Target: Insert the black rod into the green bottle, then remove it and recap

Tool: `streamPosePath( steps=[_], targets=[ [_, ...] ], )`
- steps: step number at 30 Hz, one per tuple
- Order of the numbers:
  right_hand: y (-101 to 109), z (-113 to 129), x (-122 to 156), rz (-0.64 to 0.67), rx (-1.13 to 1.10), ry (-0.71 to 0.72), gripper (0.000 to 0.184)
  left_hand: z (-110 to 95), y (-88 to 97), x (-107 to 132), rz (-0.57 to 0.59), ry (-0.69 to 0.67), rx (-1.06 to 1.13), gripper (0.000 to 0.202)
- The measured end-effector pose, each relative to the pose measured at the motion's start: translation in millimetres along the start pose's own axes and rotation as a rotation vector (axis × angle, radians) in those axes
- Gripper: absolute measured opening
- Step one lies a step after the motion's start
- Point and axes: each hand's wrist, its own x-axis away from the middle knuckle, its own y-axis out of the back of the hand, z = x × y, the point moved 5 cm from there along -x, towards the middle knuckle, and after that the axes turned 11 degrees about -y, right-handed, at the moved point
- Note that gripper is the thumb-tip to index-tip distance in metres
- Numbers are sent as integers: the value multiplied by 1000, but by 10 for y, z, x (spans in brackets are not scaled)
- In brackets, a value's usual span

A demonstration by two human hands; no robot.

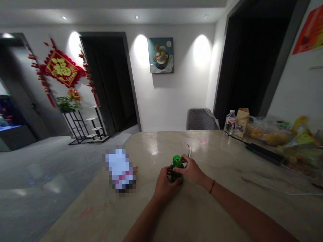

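A small dark green glass bottle (176,172) with a bright green ribbed cap (177,160) stands on the beige marble table top (202,205). My left hand (165,186) wraps the lower body of the bottle from the near side. My right hand (189,170), with a dark cord bracelet at its wrist, comes in from the right and grips the upper part just under the cap. The fingers hide much of the bottle, and no label shows.
To the left lies a pixelated white object (120,169). At the far right of the table stand a water bottle (229,122), a paper bag (241,123), plastic food bags (267,132) and a black power strip (264,153). A grey chair (202,119) stands beyond the table.
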Motion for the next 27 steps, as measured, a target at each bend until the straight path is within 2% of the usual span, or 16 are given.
streamPosePath(
  steps=[3,5,9,12,16,22,27],
  targets=[
    [-20,94,56,-26,102,-15,39,-67,-22,18,13,-33,24,52],
    [-43,167,105,-46,180,-35,39,-88,-50,37,-6,7,38,47],
    [-54,307,199,-147,377,-84,42,-149,-84,80,-130,50,107,57],
    [-56,400,230,-185,506,-82,44,-187,-80,102,-181,80,84,50],
    [-55,451,218,-146,639,-93,50,-222,-76,95,-154,68,94,42],
    [-28,512,197,-103,712,-60,47,-212,-88,92,-123,71,83,47],
    [48,582,156,-64,659,9,35,-217,-75,82,-139,76,21,46]
  ],
)
